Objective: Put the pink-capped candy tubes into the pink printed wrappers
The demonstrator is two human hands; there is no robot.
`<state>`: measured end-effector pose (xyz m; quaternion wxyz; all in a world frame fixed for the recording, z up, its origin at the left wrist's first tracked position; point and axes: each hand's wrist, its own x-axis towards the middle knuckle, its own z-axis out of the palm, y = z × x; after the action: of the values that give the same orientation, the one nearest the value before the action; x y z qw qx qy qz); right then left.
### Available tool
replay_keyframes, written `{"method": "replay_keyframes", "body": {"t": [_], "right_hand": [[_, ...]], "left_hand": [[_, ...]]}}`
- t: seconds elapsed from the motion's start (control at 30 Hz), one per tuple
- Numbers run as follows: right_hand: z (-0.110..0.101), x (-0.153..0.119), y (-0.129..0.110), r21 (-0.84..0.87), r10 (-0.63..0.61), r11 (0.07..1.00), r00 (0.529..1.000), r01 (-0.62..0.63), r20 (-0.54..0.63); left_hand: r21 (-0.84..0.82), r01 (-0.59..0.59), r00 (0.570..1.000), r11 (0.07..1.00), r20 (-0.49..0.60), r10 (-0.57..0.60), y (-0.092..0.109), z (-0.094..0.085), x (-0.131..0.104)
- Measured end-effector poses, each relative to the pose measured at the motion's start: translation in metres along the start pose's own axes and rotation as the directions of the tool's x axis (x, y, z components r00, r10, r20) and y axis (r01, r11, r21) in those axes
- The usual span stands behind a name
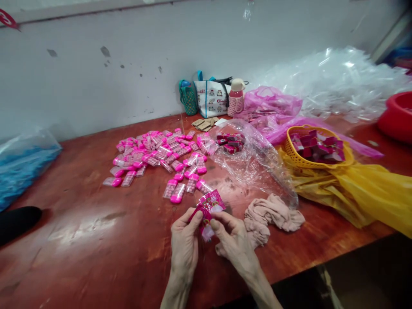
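Both of my hands hold a magenta printed packet (212,201) above the red-brown table (96,240). My left hand (186,236) pinches its left side between thumb and fingers. On its right side, my right hand (233,238) grips with thumb and forefinger. The packet looks like a small folded card or box; its exact form is hard to tell. Just beyond it lies a spread pile of clear, pink-capped containers (157,150) with small pink pieces inside. A crumpled beige cloth (273,214) rests right of my right hand.
A yellow basket (288,150) of magenta boxes stands on a yellow bag (363,189). Clear plastic (257,159) lies nearer the middle. Against the wall are a white bag (210,101) and bottles. A red basin (394,120) is at right, a bag of blue pieces (22,167) at left.
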<state>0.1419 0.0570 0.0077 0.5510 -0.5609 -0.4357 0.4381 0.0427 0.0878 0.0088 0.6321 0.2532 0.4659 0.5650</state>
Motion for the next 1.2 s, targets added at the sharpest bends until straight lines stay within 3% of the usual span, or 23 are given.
{"method": "replay_keyframes", "body": {"t": [0.2,0.4,0.5,0.67,0.73,0.9,1.07,1.2], "right_hand": [[0.016,-0.006,0.008,-0.104,0.075,0.992,0.997,-0.071,0.031],[0.028,-0.013,0.013,-0.327,-0.078,0.94,0.994,0.101,0.083],[0.029,-0.013,0.012,-0.346,-0.079,0.933,0.994,0.102,0.08],[0.025,-0.009,0.007,-0.162,0.01,0.987,0.996,0.005,0.089],[0.026,-0.009,0.008,-0.2,0.015,0.98,0.997,-0.001,0.069],[0.029,-0.01,0.019,-0.377,-0.086,0.919,0.992,0.117,0.097],[0.028,-0.007,0.024,-0.381,-0.112,0.909,0.98,0.167,0.162],[0.031,-0.008,0.024,-0.38,-0.127,0.905,0.975,0.19,0.183]], "left_hand": [[-0.049,0.031,0.998,0.998,-0.052,-0.034,0.001,-0.014,-0.004],[-0.075,0.068,0.987,0.995,-0.144,-0.078,-0.003,-0.023,0.0],[-0.074,0.058,0.985,0.996,-0.158,-0.069,-0.002,-0.026,0.001],[-0.035,-0.004,0.986,0.999,-0.168,-0.002,0.0,-0.029,-0.003],[-0.008,-0.052,0.98,0.999,-0.195,0.05,-0.002,-0.031,-0.005],[0.083,-0.192,0.941,0.978,-0.267,0.208,-0.007,-0.038,-0.007],[0.22,-0.257,0.946,0.941,-0.144,0.292,-0.001,-0.05,-0.009],[0.227,-0.293,0.947,0.929,-0.067,0.315,0.007,-0.062,-0.009]]}}
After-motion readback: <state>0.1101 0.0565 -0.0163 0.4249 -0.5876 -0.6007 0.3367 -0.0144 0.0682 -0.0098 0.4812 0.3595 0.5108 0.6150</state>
